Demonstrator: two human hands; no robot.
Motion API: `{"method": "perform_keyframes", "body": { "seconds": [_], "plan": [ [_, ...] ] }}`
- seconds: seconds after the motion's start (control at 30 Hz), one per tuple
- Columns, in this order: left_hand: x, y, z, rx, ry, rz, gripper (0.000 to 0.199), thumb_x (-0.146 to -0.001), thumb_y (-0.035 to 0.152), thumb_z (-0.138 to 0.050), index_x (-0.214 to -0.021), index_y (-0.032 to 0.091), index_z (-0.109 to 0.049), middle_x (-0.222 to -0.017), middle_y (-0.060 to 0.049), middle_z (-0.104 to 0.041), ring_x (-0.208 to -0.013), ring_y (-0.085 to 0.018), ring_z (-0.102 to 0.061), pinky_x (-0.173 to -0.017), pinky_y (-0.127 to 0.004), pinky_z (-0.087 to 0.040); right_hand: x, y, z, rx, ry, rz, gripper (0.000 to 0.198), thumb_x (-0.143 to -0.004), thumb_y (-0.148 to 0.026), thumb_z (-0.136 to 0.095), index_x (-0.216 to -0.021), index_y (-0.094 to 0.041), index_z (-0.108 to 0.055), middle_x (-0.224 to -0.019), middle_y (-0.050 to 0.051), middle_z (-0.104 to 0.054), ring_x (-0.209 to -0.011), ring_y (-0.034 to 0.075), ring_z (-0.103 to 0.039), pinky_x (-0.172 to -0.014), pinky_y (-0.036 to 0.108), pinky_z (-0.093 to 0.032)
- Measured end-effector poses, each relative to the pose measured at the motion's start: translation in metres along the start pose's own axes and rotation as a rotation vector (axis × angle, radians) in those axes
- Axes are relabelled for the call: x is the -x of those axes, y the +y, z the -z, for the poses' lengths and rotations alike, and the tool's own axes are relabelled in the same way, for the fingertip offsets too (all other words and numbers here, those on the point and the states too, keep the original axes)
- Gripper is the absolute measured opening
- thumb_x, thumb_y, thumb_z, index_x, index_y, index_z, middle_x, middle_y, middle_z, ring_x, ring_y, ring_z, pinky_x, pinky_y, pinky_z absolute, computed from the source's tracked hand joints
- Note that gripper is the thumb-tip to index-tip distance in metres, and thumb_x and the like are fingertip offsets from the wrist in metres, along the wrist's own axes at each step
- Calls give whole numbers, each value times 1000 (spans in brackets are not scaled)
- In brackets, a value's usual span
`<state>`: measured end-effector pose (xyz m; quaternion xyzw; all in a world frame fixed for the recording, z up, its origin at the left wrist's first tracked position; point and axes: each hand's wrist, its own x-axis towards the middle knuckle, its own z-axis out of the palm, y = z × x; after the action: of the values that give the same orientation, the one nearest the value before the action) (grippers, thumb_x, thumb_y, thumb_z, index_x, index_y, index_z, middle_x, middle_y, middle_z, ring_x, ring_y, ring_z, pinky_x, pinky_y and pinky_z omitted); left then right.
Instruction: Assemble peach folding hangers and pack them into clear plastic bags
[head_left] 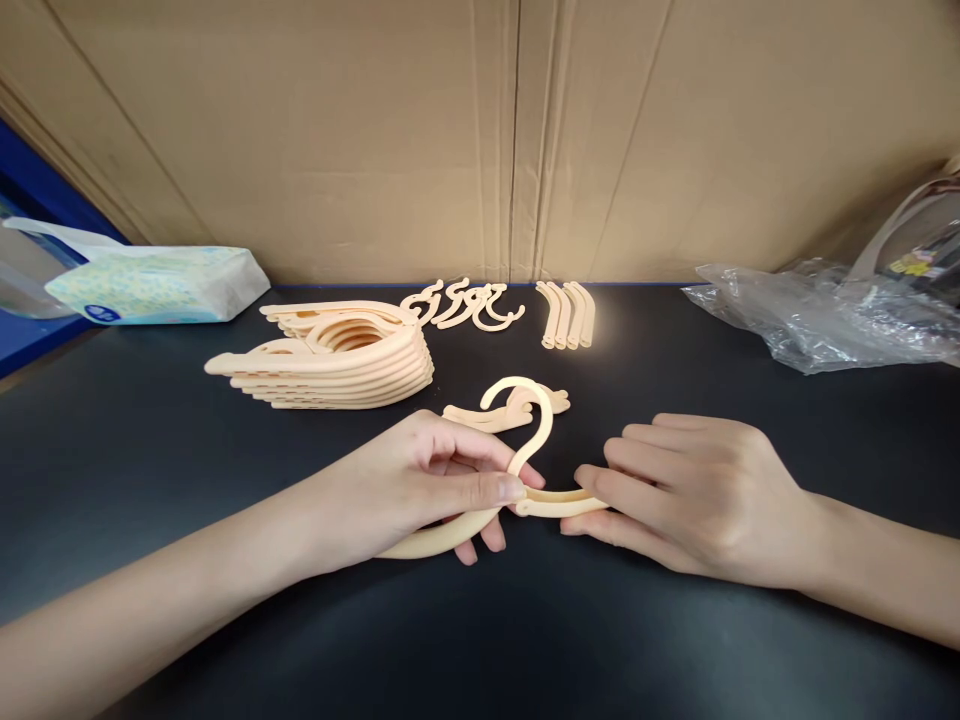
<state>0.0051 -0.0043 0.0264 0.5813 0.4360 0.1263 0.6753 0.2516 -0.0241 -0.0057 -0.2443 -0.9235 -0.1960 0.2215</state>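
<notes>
My left hand point(450, 480) pinches a cream plastic hanger point(541, 425) at the base of its hook, thumb on top. One curved arm of the hanger passes below that palm to the left. On the other side, my right hand point(675, 500) is closed round the hollow arm piece point(559, 503), whose end meets the hook's base by my left thumb. The far tip of this piece is hidden by my right fingers. Just behind the hook, cream hanger parts point(487, 416) lie on the black table point(480, 640).
A stack of folded cream hangers point(337, 375) stands at the back left. Loose hooks point(457, 303) and several curved arm pieces point(566, 315) lie behind. A tissue pack point(161, 285) is far left, clear plastic bags point(825, 310) far right. Cardboard point(375, 140) walls the back.
</notes>
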Motion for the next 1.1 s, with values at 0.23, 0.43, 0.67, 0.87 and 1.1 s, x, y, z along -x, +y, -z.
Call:
{"method": "perform_keyframes", "body": {
  "seconds": [0.23,0.43,0.67,0.87,1.1],
  "plan": [
    [-3,-5,5,29,-75,-45,18,-92,30,-66,-103,24,-80,-69,2,-71,-63,-8,-64,-60,-12,-53,-2,-3,1,-17,-2,8,42,-102,-39,-50,-69,-18,-66,-53,-4,-49,-45,12,-36,-47,28,-28],
    [-5,-11,9,-10,-113,-75,24,-94,36,-66,-111,24,-77,-73,2,-72,-68,-8,-65,-65,-13,-53,0,-3,1,-62,-41,-18,47,-104,-39,-45,-63,-20,-57,-52,-5,-47,-43,11,-37,-47,28,-27],
    [-2,-12,3,-56,-81,-122,29,-96,38,-62,-84,17,-78,-67,2,-66,-66,-7,-62,-67,-14,-51,1,-5,2,-86,-66,-44,47,-104,-40,-44,-63,-20,-56,-51,-5,-47,-42,11,-38,-46,28,-26],
    [-2,-15,1,-24,-50,-94,27,-97,40,-61,-112,23,-76,-75,3,-68,-63,-5,-62,-60,-12,-48,-1,-6,3,-122,-98,-80,47,-104,-40,-44,-64,-20,-57,-52,-5,-48,-43,11,-42,-46,28,-29],
    [-5,-18,0,-31,-38,-116,29,-96,43,-62,-111,24,-77,-73,2,-68,-61,-5,-62,-57,-10,-46,-1,-6,4,-177,-138,-107,48,-104,-40,-44,-63,-19,-59,-51,-5,-48,-42,10,-42,-47,28,-29]
  ]
}}
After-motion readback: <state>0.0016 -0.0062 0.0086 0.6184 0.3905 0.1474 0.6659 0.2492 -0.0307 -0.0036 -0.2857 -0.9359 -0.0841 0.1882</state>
